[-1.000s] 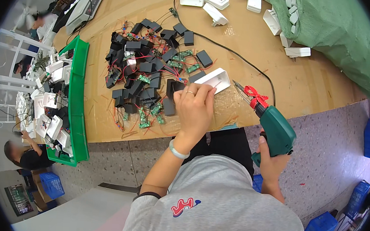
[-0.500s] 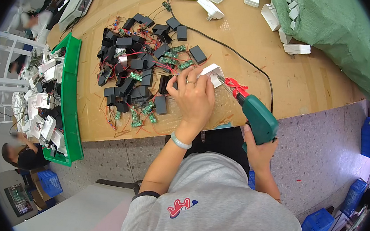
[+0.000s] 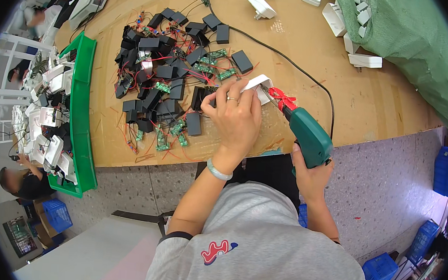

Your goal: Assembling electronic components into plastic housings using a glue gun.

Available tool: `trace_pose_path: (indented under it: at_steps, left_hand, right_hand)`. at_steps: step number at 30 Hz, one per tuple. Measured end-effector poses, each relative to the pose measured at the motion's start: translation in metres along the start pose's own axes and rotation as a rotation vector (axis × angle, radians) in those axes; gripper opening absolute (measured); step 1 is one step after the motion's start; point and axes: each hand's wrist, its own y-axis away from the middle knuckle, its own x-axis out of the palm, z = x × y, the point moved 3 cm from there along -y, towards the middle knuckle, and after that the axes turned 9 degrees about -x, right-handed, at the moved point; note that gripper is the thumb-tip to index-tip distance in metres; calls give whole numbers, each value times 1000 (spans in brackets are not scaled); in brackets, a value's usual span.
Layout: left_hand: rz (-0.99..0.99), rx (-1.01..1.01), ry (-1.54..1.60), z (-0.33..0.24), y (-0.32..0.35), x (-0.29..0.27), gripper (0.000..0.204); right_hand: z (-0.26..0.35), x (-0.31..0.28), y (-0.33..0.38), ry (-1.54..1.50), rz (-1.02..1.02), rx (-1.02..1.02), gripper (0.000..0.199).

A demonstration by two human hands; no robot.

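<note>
My left hand [image 3: 234, 120] is closed on a small white plastic housing [image 3: 261, 81], holding it against the cardboard-covered tabletop. My right hand [image 3: 312, 178] grips the handle of a green pistol-shaped soldering gun [image 3: 310, 137]. Red wrapping [image 3: 282, 99] surrounds the front of the gun, and its metal tip reaches into the housing. What the tip touches inside is too small to make out. Just left of my left hand lies a heap of black plastic boxes [image 3: 167, 72] with red wires and green circuit boards [image 3: 207, 68].
A black cord [image 3: 294, 62] curves across the table. White plug-in housings [image 3: 259, 5] lie at the far side, several beside a green sack [image 3: 403, 43]. At left stands a green bin [image 3: 81, 111] full of white parts. Blue crates [image 3: 447, 171] stand on the floor; another person [image 3: 26, 181] is at far left.
The soldering gun and my right hand have shifted slightly left and down. The white housing is tilted a little differently in my left hand. The whole view has moved slightly.
</note>
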Motion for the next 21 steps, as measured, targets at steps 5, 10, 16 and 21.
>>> trace_pose_path:
  at_steps: [5,10,16,21]
  left_hand:
    - [-5,1,-6,1,1,1,11]
    - [-11,7,-16,0,1,2,11]
    - [-14,11,-16,-1,1,1,11]
    - [-14,11,-12,0,1,1,10]
  right_hand:
    - [-3,-1,0,1,-7,6,10]
    - [0,-3,-1,46,-16,-17,15]
    - [3,-5,-3,97,-2,-40,16]
    - [5,-6,-5,97,8,-49,17]
